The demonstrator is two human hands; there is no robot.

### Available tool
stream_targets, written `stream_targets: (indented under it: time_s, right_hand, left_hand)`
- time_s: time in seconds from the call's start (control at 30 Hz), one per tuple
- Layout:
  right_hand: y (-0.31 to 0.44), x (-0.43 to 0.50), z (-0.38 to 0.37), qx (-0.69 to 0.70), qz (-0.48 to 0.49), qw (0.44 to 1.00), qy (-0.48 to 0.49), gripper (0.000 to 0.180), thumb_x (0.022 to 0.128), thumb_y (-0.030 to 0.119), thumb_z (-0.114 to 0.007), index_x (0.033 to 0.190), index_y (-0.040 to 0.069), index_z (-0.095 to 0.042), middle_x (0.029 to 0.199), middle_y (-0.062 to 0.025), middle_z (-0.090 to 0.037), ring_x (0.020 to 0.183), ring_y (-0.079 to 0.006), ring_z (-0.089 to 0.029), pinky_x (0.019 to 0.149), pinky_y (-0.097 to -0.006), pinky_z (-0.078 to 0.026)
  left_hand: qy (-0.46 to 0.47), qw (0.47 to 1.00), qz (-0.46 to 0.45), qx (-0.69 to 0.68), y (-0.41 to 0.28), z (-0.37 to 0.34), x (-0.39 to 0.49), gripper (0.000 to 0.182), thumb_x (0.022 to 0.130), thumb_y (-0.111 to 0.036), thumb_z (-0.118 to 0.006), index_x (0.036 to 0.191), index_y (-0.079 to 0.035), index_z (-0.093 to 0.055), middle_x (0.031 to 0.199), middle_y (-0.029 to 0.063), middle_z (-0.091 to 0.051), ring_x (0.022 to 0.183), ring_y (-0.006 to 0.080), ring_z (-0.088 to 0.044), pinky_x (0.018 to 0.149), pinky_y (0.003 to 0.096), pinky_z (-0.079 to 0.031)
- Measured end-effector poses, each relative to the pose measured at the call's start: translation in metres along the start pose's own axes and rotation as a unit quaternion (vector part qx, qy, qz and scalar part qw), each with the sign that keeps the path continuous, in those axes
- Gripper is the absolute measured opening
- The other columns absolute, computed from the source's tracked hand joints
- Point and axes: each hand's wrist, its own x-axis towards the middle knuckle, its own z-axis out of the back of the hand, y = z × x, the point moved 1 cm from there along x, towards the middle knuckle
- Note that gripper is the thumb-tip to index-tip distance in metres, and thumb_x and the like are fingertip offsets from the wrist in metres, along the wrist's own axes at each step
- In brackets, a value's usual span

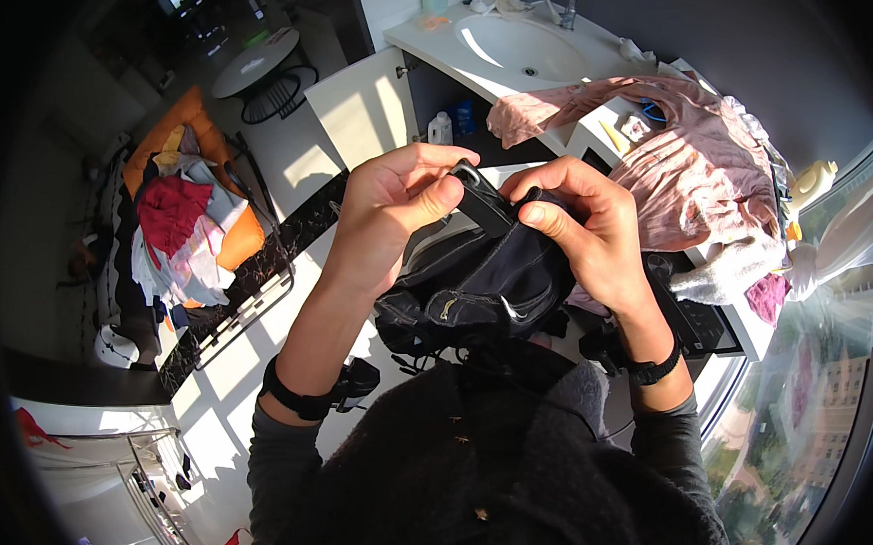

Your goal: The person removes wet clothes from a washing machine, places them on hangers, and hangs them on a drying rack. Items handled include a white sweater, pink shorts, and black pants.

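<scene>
Both hands hold up a dark garment (pixel 494 282) with pale stitching and pockets, apparently trousers or shorts. My left hand (pixel 402 212) pinches one end of a black clip hanger (pixel 483 205), its thumb and fingers at the metal-looking clip. At the hanger's other end, my right hand (pixel 585 220) grips the garment's edge between thumb and fingers. The cloth hangs below the hanger, between my wrists. Whether the clip is closed on the cloth cannot be told.
Ahead stands a counter with a white sink (pixel 523 50) and an opened cabinet door (pixel 363 108). A pink garment (pixel 697 160) drapes over the right side. Clothes lie on an orange cushion (pixel 241 238) at left. A metal rack (pixel 146 472) is lower left; a window is right.
</scene>
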Motion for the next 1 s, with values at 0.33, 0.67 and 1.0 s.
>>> stream_targets:
  time_s: [0.33, 0.67, 1.0]
  right_hand:
    - [-0.005, -0.006, -0.005, -0.132, 0.027, 0.989, -0.066, 0.017, 0.084, 0.009, -0.070, 0.089, -0.003, -0.060, 0.072, -0.0051, -0.063, 0.067, -0.0079, -0.057, 0.061, -0.0238, -0.046]
    - [-0.009, -0.009, -0.007, -0.093, 0.005, 0.992, -0.080, 0.018, 0.083, 0.009, -0.071, 0.087, -0.003, -0.058, 0.075, -0.0060, -0.062, 0.066, -0.0078, -0.055, 0.059, -0.0249, -0.044]
    - [0.005, -0.004, -0.003, -0.131, -0.051, 0.990, 0.017, 0.025, 0.081, 0.013, -0.075, 0.092, 0.001, -0.055, 0.090, -0.0015, -0.057, 0.080, -0.0063, -0.054, 0.073, -0.0231, -0.045]
  left_hand:
    - [-0.013, 0.975, -0.049, 0.217, -0.014, -0.006, -0.017, 0.030, 0.081, -0.004, -0.071, 0.109, -0.001, -0.062, 0.088, 0.0033, -0.062, 0.083, 0.0094, -0.058, 0.078, 0.0246, -0.049]
    - [-0.047, 0.964, -0.125, 0.229, 0.002, -0.012, -0.016, 0.022, 0.085, -0.001, -0.067, 0.105, 0.006, -0.063, 0.090, 0.0050, -0.066, 0.078, 0.0077, -0.057, 0.071, 0.0205, -0.045]
    - [-0.001, 0.902, -0.197, 0.385, -0.002, -0.020, -0.011, 0.031, 0.073, -0.004, -0.073, 0.103, -0.001, -0.066, 0.078, 0.0090, -0.061, 0.071, 0.0166, -0.056, 0.070, 0.0284, -0.047]
